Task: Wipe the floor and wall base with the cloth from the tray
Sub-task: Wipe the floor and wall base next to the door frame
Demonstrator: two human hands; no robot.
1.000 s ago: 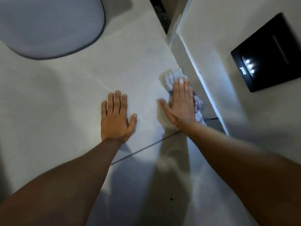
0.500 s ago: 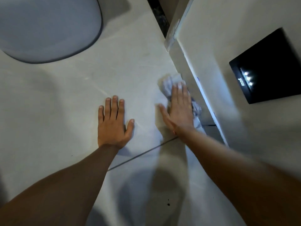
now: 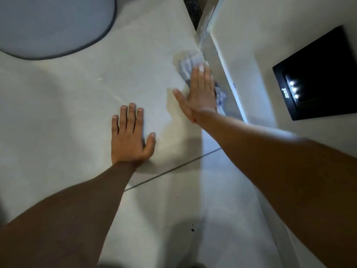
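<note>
A crumpled pale cloth [image 3: 185, 65] lies on the light tiled floor [image 3: 77, 105], right against the wall base [image 3: 222, 70]. My right hand [image 3: 201, 91] presses flat on top of it with fingers straight and together, so only the far end and a bit of the right edge of the cloth show. My left hand [image 3: 129, 140] rests flat on the bare floor, fingers spread, a hand's width to the near left of the right one. No tray is in view.
A grey rounded mat [image 3: 52, 24] fills the far left. On the right wall sits a black panel [image 3: 318, 74] with three small lights. A dark gap [image 3: 191, 8] opens at the far corner. A grout line [image 3: 173, 169] crosses the floor; dark specks [image 3: 192, 228] lie nearer.
My right hand has slid the cloth farther away along the wall base, towards the corner. My left hand has stayed planted on the floor.
</note>
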